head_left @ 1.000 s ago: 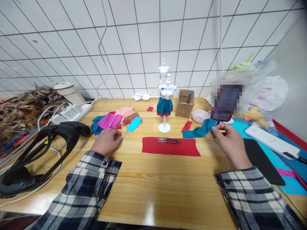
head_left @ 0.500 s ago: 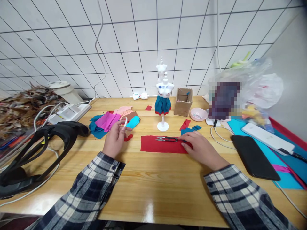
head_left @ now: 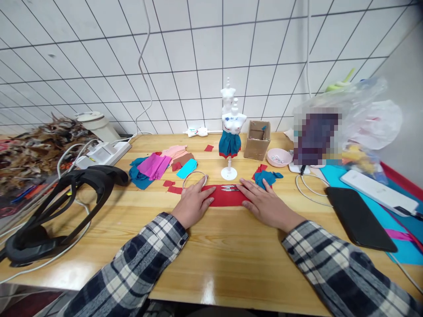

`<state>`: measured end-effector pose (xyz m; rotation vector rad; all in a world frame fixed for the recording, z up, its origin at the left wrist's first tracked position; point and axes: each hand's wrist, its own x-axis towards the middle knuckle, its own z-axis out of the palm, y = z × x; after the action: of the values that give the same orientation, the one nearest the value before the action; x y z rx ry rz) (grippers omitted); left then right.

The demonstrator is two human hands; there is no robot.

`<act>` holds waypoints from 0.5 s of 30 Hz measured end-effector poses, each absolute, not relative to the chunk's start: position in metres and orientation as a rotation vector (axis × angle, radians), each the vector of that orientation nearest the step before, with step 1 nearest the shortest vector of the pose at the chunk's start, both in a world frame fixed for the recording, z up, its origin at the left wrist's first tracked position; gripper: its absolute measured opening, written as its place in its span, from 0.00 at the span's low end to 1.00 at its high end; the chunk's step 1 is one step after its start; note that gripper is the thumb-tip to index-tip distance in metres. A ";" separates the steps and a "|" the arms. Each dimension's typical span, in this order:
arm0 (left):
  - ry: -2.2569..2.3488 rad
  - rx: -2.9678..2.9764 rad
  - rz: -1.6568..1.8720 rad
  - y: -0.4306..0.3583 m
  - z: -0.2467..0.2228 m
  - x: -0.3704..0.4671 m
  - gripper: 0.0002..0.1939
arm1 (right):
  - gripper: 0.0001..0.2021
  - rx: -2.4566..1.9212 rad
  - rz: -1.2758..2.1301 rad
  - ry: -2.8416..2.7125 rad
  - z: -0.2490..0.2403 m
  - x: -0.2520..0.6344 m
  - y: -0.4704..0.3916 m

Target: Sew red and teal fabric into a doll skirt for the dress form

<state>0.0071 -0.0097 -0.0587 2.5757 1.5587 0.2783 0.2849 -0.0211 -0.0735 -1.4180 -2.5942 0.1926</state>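
A strip of red cloth [head_left: 228,200] lies flat on the table in front of me. My left hand [head_left: 194,200] rests on its left part with the fingers stretched out. Just beyond those fingertips is a thin pale ring [head_left: 184,179]; whether the hand touches it I cannot tell. My right hand [head_left: 264,200] lies flat, fingers spread, on the cloth's right part. Thread snips [head_left: 228,188] lie on the cloth with blades pointing left, their handle end partly under my right fingers. Red scraps [head_left: 169,183] lie left of the strip.
Behind the cloth stands a small white dress form [head_left: 234,121] in a teal skirt [head_left: 230,143]. Cloth pieces [head_left: 154,166] are piled left. A cardboard box [head_left: 256,147], a pink bowl [head_left: 279,164] and teal scraps [head_left: 266,176] sit right. A black headset [head_left: 89,207] and a phone [head_left: 360,218] flank my arms.
My left hand has moved right and down onto the red cloth, letting go of the pale ring. My right hand has shifted left over the cloth and snips. The camera view has shifted slightly.
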 end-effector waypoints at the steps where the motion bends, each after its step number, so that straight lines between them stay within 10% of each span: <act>1: 1.553 2.584 0.288 -0.010 -0.058 0.006 0.20 | 0.26 -1.425 0.208 -2.581 -0.072 0.289 -0.018; 15: 1.563 2.515 0.461 -0.005 -0.062 0.006 0.17 | 0.12 -1.446 -0.032 -2.533 -0.052 0.289 -0.010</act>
<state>0.0063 -0.0047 -0.0622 2.5148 1.5631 0.4609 0.2889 -0.0100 -0.0522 -1.4456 -2.5334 -0.0322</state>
